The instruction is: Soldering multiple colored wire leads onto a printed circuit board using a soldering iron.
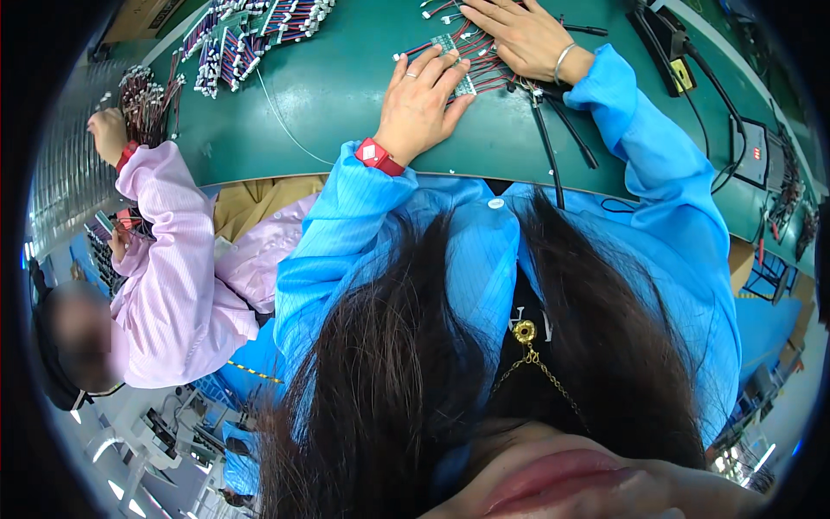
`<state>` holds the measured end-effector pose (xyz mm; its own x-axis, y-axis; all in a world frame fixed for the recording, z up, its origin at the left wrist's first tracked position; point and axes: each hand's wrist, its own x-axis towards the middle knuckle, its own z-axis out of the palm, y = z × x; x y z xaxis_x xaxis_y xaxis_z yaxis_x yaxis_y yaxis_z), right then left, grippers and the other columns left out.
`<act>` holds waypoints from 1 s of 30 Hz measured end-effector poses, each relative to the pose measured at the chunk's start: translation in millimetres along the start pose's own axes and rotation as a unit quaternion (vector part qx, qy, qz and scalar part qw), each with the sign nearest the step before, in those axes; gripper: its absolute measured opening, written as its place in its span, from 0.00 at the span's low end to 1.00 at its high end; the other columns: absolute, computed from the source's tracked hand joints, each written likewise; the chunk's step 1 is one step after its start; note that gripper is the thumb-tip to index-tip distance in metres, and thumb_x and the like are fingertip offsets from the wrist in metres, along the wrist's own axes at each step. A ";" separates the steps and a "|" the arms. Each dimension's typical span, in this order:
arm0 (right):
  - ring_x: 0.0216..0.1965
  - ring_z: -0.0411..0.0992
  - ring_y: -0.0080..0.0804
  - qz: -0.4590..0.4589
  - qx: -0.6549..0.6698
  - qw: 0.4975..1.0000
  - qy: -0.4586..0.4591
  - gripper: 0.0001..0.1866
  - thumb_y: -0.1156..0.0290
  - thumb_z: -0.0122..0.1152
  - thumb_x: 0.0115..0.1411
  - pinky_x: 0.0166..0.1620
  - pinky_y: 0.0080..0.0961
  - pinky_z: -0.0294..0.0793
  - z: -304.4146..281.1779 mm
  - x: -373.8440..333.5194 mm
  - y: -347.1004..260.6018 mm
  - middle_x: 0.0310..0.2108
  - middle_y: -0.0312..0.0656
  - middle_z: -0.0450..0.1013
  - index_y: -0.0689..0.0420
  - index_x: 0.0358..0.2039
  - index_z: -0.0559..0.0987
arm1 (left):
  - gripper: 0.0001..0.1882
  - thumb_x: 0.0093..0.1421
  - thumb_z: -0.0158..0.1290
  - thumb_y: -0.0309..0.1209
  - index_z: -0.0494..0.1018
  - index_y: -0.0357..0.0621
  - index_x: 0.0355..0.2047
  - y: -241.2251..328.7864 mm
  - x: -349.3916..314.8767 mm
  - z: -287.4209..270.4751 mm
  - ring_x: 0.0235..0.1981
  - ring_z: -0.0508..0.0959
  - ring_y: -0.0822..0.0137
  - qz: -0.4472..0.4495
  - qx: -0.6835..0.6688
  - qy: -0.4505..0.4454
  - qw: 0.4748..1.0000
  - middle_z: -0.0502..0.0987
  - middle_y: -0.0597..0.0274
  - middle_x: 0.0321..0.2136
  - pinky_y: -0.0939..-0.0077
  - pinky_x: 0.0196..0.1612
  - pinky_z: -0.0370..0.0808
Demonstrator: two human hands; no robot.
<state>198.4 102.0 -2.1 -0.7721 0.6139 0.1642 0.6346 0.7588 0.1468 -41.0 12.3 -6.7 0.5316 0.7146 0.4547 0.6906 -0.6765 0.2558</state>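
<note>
At upper centre of the frame, the left hand (421,101) presses flat on a small board (456,62) while the right hand (517,36), fingers spread, sorts its red wires (489,71) on the green bench (328,95); seating a wire next likely needs a fine pinch.

Even, bright light is falling from above onto the green table (346,95), and it is giving only soft, short shadows under the hands and cables. No strong glare is showing on the surface. The fisheye lens is bending the table edge, and a dark round border is closing the picture. Near the lens, dark hair (389,372) is looking soft and unsharp. One face at the left is blurred.
</note>
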 end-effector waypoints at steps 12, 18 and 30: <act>0.65 0.61 0.49 0.027 0.278 0.959 0.057 0.27 0.54 0.49 0.67 0.60 0.58 0.58 -55.6 14.0 -12.0 0.62 0.44 0.67 0.55 0.62 0.69 | 0.22 0.54 0.63 0.39 0.77 0.51 0.49 32.6 -56.1 -48.7 0.57 0.72 0.60 0.011 -0.095 0.093 0.991 0.76 0.67 0.52 0.52 0.59 0.67; 0.44 0.72 0.40 0.008 0.444 0.858 0.258 0.17 0.67 0.58 0.61 0.51 0.37 0.69 -120.5 -19.3 -46.7 0.44 0.44 0.78 0.58 0.50 0.79 | 0.22 0.50 0.66 0.39 0.79 0.49 0.45 33.2 -111.4 -46.9 0.51 0.76 0.63 -0.051 0.004 0.050 0.997 0.79 0.68 0.47 0.61 0.57 0.70; 0.46 0.67 0.30 -0.270 0.794 0.465 0.285 0.07 0.66 0.58 0.64 0.48 0.41 0.68 -218.7 -67.4 -175.9 0.50 0.20 0.74 0.43 0.42 0.80 | 0.15 0.53 0.63 0.32 0.81 0.54 0.42 29.7 -163.7 -59.7 0.51 0.76 0.68 -0.137 0.117 0.161 0.970 0.78 0.71 0.50 0.65 0.60 0.67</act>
<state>146.4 -120.4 174.3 -0.3830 0.4265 0.8194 -0.8205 0.2505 -0.5139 -136.7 -135.4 -22.6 0.1574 0.7445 0.6488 0.8971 -0.3824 0.2213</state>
